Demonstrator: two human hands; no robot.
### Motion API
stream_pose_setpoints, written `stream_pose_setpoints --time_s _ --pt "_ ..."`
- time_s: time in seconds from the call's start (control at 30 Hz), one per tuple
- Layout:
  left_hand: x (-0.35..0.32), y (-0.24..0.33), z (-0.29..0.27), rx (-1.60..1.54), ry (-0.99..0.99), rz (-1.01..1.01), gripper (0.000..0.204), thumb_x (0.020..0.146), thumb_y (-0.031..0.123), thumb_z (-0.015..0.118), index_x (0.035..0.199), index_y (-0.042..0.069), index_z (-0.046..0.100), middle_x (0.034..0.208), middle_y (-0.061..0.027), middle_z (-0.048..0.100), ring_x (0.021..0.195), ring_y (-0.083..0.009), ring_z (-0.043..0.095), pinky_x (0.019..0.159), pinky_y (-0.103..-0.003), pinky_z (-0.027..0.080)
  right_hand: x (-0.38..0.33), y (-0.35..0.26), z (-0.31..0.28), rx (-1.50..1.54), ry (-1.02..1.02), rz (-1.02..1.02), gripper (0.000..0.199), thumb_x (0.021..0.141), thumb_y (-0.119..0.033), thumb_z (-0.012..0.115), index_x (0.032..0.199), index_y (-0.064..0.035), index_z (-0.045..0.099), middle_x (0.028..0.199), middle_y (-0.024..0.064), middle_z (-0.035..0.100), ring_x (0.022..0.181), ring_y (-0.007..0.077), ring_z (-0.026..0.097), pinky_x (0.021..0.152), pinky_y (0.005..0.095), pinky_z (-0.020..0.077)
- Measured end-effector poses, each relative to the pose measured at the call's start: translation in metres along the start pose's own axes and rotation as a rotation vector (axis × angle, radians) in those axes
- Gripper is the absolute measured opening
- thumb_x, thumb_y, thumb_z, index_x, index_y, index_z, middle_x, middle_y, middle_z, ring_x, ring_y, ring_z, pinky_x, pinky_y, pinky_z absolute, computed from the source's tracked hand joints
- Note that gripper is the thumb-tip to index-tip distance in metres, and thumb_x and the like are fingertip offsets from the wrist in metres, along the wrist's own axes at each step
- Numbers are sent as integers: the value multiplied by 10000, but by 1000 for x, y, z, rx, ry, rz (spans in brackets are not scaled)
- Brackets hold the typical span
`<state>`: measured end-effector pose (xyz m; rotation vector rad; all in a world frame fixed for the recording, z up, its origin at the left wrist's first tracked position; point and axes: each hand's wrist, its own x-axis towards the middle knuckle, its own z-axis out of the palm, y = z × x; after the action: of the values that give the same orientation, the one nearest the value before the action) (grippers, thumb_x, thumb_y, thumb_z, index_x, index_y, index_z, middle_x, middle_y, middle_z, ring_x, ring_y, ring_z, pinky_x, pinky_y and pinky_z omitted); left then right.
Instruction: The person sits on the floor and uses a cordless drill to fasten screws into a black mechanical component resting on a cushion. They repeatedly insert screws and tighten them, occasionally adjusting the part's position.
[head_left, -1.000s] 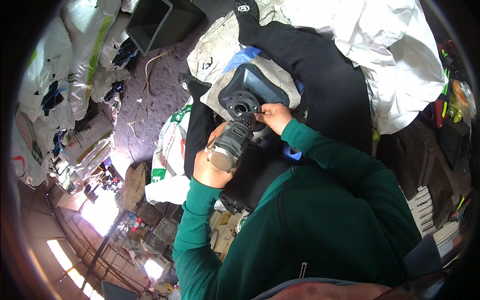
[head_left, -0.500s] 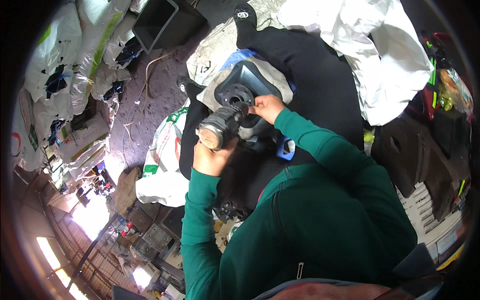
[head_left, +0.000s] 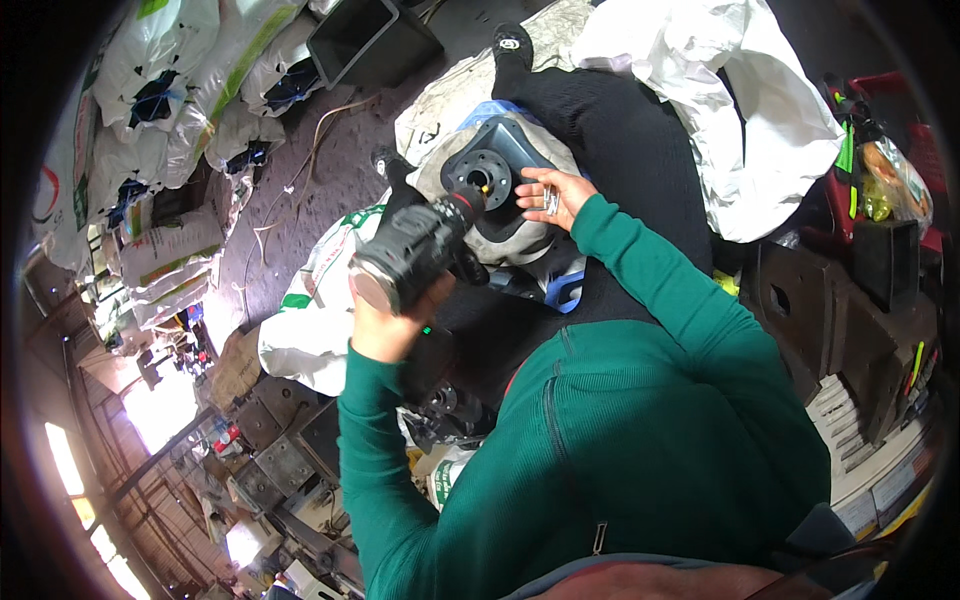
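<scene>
My left hand (head_left: 385,325) is wrapped round the grip of a cordless drill (head_left: 415,245). The drill's front end points up and right, over a round black flange (head_left: 492,165) with a ring of holes. This flange is part of a dark grey moulded piece (head_left: 520,148), lying on a pale cloth-like bundle (head_left: 530,245) between my legs. Whether the drill's tip touches the flange cannot be made out. My right hand (head_left: 560,195) is half curled, palm turned up, beside the flange's right edge. Several small shiny metal screws (head_left: 550,200) lie in its fingers.
White sacks (head_left: 160,80) are piled at the left, and a dark square-mouthed box (head_left: 365,45) stands at the far side. A large white bag (head_left: 740,130) lies by my right leg. Brown metal parts (head_left: 810,310) and a red crate (head_left: 900,95) are at the right.
The drill has swung down and left, with its front end still by the flange. My right hand has left the drill's front and moved right, turning so the screws show.
</scene>
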<state>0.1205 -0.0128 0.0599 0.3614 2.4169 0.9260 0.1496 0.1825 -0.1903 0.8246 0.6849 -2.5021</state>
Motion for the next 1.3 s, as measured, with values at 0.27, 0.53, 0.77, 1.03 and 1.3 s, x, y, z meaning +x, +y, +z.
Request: stream_pose_setpoints --time_s 0.27,0.53,0.77,1.03,1.3 --pt "-34 -34 45 -87 6 -19 425 720 119 771 1100 19 611 1029 -111 657 899 -222 650 796 -342 506 -20 -6 3 326 -410 -69 441 930 -53 402 1360 36 366 1333 202 485 1234 325 492 988 452 453" --pt "-27 -41 45 -42 20 -20 437 710 129 775 1096 19 602 1007 -111 652 873 -229 650 769 -343 512 -22 -2 8 309 -441 -8 395 983 -165 435 1349 -15 415 1272 110 560 1175 223 554 888 365 505" --pt "-12 -43 45 61 28 102 445 716 134 770 1107 18 593 1011 -118 652 892 -239 649 801 -349 507 -17 0 12 320 -388 9 362 982 -199 461 1298 -24 480 1202 72 604 1129 177 583 845 326 514" --pt "3 -46 36 272 26 409 506 714 103 749 1175 19 560 1085 -132 637 978 -260 634 839 -352 499 -12 1 14 333 -335 16 321 966 -223 498 1207 -21 561 1110 83 642 1041 173 624 831 322 528" --pt "9 -26 31 161 -13 279 467 687 26 705 1140 23 591 1233 -168 565 1132 -306 563 994 -393 411 -4 7 20 296 -286 31 342 978 -273 486 1195 -22 566 1079 101 649 904 160 653 789 305 550"
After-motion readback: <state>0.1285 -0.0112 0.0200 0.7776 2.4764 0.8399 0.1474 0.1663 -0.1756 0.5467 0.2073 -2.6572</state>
